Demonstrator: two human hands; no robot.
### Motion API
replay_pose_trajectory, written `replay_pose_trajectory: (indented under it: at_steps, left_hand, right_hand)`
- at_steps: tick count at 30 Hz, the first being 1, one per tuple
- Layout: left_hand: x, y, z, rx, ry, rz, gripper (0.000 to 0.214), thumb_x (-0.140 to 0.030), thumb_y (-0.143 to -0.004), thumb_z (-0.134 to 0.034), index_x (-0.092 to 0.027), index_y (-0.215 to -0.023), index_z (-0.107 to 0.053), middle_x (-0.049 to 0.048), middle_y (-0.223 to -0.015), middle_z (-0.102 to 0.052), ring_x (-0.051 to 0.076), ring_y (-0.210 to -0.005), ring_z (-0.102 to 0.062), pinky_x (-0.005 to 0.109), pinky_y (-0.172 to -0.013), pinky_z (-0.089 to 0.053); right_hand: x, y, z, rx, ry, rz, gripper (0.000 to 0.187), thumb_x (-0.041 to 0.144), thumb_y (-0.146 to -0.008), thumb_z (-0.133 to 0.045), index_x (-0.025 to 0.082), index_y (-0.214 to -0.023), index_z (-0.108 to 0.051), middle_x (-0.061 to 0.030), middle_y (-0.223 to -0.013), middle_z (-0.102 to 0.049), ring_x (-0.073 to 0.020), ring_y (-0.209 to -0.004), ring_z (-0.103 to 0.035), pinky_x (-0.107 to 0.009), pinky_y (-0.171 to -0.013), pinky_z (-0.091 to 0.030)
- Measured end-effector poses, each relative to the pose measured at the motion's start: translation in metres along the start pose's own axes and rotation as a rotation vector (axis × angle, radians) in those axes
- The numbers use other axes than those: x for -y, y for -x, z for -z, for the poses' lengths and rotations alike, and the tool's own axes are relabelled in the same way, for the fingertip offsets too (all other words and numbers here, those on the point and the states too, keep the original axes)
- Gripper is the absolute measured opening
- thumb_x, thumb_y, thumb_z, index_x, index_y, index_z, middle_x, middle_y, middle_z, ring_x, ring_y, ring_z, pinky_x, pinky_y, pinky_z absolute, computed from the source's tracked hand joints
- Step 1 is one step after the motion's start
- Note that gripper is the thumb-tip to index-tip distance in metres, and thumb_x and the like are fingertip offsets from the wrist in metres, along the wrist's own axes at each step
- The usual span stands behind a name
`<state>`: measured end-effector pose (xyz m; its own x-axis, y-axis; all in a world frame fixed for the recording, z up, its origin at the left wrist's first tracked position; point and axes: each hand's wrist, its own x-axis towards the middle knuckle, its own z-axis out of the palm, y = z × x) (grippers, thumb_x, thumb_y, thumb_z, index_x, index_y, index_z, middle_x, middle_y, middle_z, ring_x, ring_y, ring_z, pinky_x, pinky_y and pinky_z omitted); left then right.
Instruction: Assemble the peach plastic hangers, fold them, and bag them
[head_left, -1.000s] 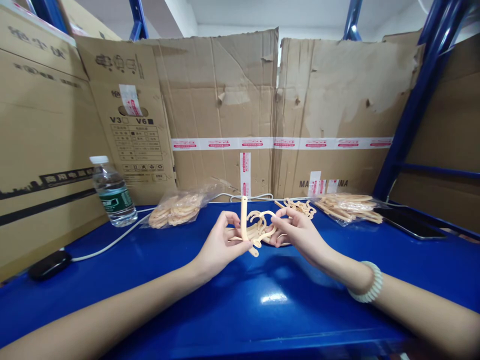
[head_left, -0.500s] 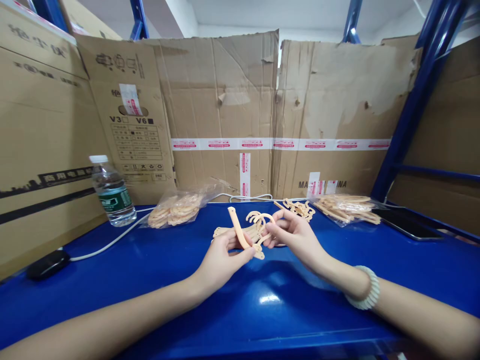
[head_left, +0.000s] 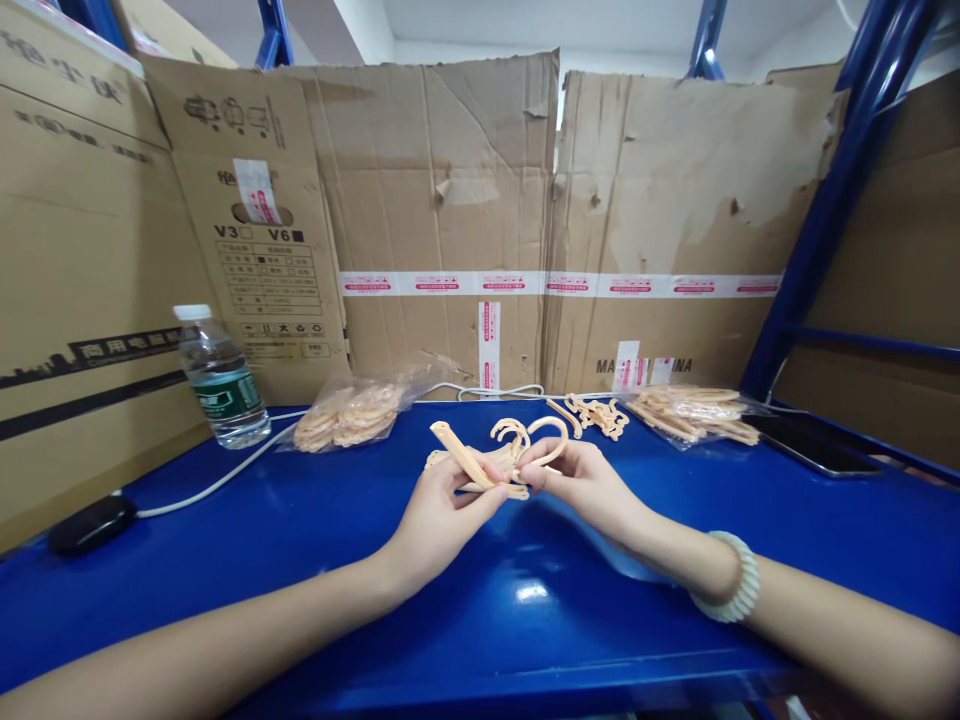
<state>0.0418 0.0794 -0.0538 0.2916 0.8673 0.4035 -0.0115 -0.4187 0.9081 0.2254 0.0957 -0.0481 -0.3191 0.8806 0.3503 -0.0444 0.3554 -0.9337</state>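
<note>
My left hand (head_left: 442, 510) is closed on beige plastic hanger arms (head_left: 455, 450); one slants up and left, and another lies lower under the fingertips. In a pinch, my right hand (head_left: 581, 478) grips a beige hanger hook (head_left: 553, 428), its curve rising above the fingers. The hook's lower end is against the arms' ends, partly hidden by fingertips, so I cannot tell whether they are joined. Right behind the hands lie more hanger pieces (head_left: 436, 458), with more hooks (head_left: 508, 428) curling up beside the held one.
Loose hooks (head_left: 600, 415) lie farther back on the blue table (head_left: 337, 620). Bagged beige pieces sit at left (head_left: 349, 418) and right (head_left: 694, 412). Around them are a water bottle (head_left: 223, 385), a black device (head_left: 94, 525) with a white cable, and a dark phone (head_left: 814, 445). Cardboard (head_left: 442, 180) walls the back.
The raised hanger arm has tipped farther left in my left hand. My right hand has turned the hook more upright and brought its lower end against the arms' ends.
</note>
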Motion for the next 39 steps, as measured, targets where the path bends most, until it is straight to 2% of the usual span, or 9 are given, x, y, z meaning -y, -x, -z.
replay_pose_trajectory:
  at_steps: [4,7,10,13,22,26,30,35,39]
  left_hand:
    - [-0.001,0.001,0.002,-0.036,0.030,-0.004,0.018,-0.028,-0.076,-0.070,-0.017,-0.077,-0.056,0.0037,-0.090,-0.067,0.022,-0.097,-0.065,0.037,-0.093,-0.051]
    - [-0.002,0.001,0.003,-0.025,0.033,0.006,0.020,-0.030,-0.077,-0.070,-0.017,-0.077,-0.055,0.0024,-0.086,-0.067,0.021,-0.093,-0.067,0.037,-0.092,-0.051]
    - [-0.003,0.001,0.003,-0.008,0.047,-0.008,0.020,-0.030,-0.077,-0.070,-0.018,-0.075,-0.054,0.0036,-0.089,-0.068,0.021,-0.095,-0.066,0.036,-0.091,-0.051]
    - [-0.002,0.002,0.003,0.008,0.038,-0.042,0.017,-0.027,-0.078,-0.068,-0.018,-0.076,-0.055,0.0041,-0.092,-0.066,0.020,-0.094,-0.065,0.033,-0.087,-0.052]
    - [0.001,0.006,0.009,-0.030,-0.322,-0.182,0.009,-0.023,-0.081,-0.063,-0.019,-0.073,-0.062,0.0066,-0.088,-0.067,0.024,-0.094,-0.060,0.037,-0.083,-0.048]
    - [-0.003,0.006,0.009,-0.040,-0.403,-0.226,0.010,-0.021,-0.079,-0.065,-0.019,-0.069,-0.063,0.0058,-0.082,-0.068,0.024,-0.089,-0.061,0.037,-0.082,-0.046]
    - [-0.004,0.005,0.007,-0.010,-0.357,-0.245,0.010,-0.020,-0.079,-0.064,-0.019,-0.069,-0.063,0.0049,-0.082,-0.068,0.022,-0.090,-0.062,0.035,-0.083,-0.046]
    - [-0.001,0.004,0.004,0.018,-0.182,-0.138,0.011,-0.023,-0.077,-0.065,-0.018,-0.068,-0.060,0.0042,-0.080,-0.064,0.020,-0.081,-0.063,0.029,-0.071,-0.051]
    - [0.001,0.004,0.004,0.031,-0.106,-0.089,0.012,-0.025,-0.075,-0.066,-0.017,-0.069,-0.059,0.0027,-0.077,-0.062,0.018,-0.075,-0.063,0.030,-0.070,-0.052]
  right_hand:
    - [0.006,-0.001,0.009,0.004,-0.068,-0.080,0.029,0.043,-0.072,-0.074,0.017,-0.079,-0.063,0.0009,-0.072,-0.060,-0.0109,-0.066,-0.056,-0.026,-0.066,-0.047]
    - [0.008,-0.001,0.013,0.050,-0.085,-0.139,0.031,0.044,-0.073,-0.073,0.016,-0.081,-0.062,-0.0008,-0.079,-0.062,-0.0122,-0.074,-0.058,-0.026,-0.070,-0.049]
    - [0.008,0.001,0.011,0.116,-0.098,-0.198,0.034,0.046,-0.072,-0.073,0.016,-0.083,-0.061,-0.0039,-0.086,-0.065,-0.0154,-0.084,-0.062,-0.028,-0.073,-0.052]
    - [0.010,0.003,0.008,0.176,-0.122,-0.220,0.034,0.045,-0.073,-0.074,0.015,-0.084,-0.061,-0.0044,-0.086,-0.066,-0.0153,-0.082,-0.064,-0.028,-0.071,-0.053]
    - [0.011,0.003,0.005,0.193,-0.121,-0.207,0.033,0.041,-0.073,-0.075,0.014,-0.089,-0.062,-0.0085,-0.091,-0.071,-0.0160,-0.079,-0.068,-0.023,-0.062,-0.054]
    - [0.010,0.003,0.004,0.172,-0.100,-0.197,0.034,0.041,-0.070,-0.077,0.014,-0.083,-0.060,-0.0064,-0.081,-0.070,-0.0154,-0.069,-0.069,-0.020,-0.052,-0.053]
    - [0.009,0.004,0.002,0.130,-0.079,-0.176,0.036,0.042,-0.067,-0.078,0.015,-0.078,-0.058,-0.0027,-0.070,-0.068,-0.0151,-0.062,-0.068,-0.020,-0.046,-0.051]
    - [0.006,0.004,0.000,0.102,-0.060,-0.151,0.036,0.041,-0.065,-0.079,0.015,-0.077,-0.057,-0.0016,-0.065,-0.067,-0.0143,-0.057,-0.067,-0.022,-0.049,-0.051]
    - [0.003,0.005,0.000,0.086,-0.044,-0.126,0.035,0.041,-0.066,-0.078,0.015,-0.077,-0.057,-0.0005,-0.062,-0.066,-0.0134,-0.055,-0.066,-0.023,-0.051,-0.052]
